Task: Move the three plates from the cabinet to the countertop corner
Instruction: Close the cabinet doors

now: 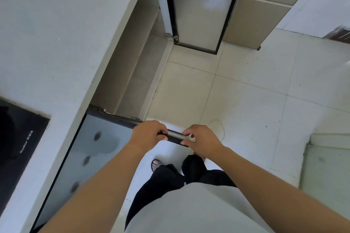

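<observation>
Both hands hold the near cabinet door [91, 149] by its handle [175, 136]: the left grip [146, 135] and the right grip [201, 141] are each curled narrow around the bar. This looks like the door-opening step. No plates show; the cabinet [132, 73] beyond the grips (what shows of it) looks bare. Next: swing the door clear and look inside.

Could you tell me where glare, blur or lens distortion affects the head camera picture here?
Head view: a bluish glare patch sits on the far frosted door; the wide angle bends the countertop edge and floor tile lines; motion smear blurs the dark object at the right edge; both hands, left hand and right hand, are sharp on the near door's handle; lighting is soft, without hard shadows.
</observation>
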